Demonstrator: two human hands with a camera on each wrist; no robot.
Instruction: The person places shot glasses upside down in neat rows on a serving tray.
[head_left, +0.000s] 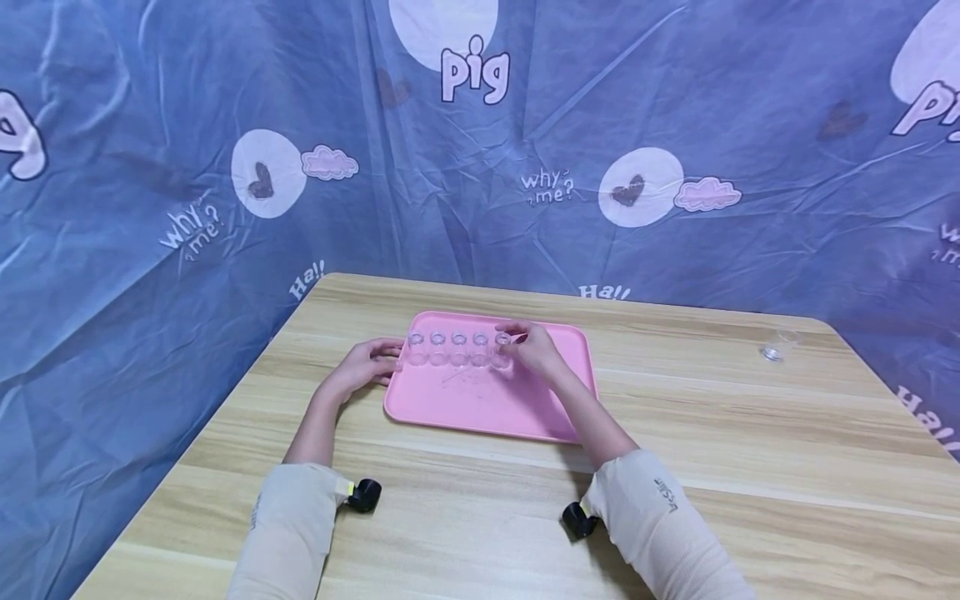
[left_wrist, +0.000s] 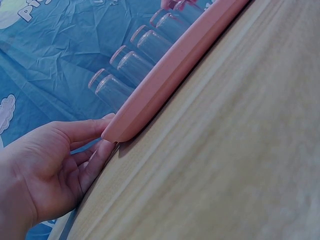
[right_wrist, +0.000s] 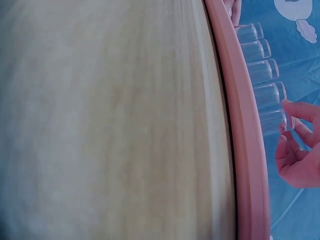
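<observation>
A pink tray [head_left: 450,410] lies on the wooden table, with several clear drinking glasses [head_left: 459,350] standing upright in a row across it. My left hand [head_left: 362,367] holds the tray's left edge. In the left wrist view, that hand [left_wrist: 52,170] pinches the rim at a corner between fingers and thumb. Over at the right end of the row, my right hand [head_left: 534,348] has its fingers at the top of the last glass [head_left: 501,361]. The right wrist view shows thumb and fingers [right_wrist: 295,107] pinching that glass [right_wrist: 271,123] near its mouth.
Another clear glass [head_left: 780,344] is on the table [head_left: 712,392] at the far right. A blue printed cloth [head_left: 480,225] hangs behind the table and along its left side. Black wrist cameras [head_left: 365,495] stick out from both sleeves.
</observation>
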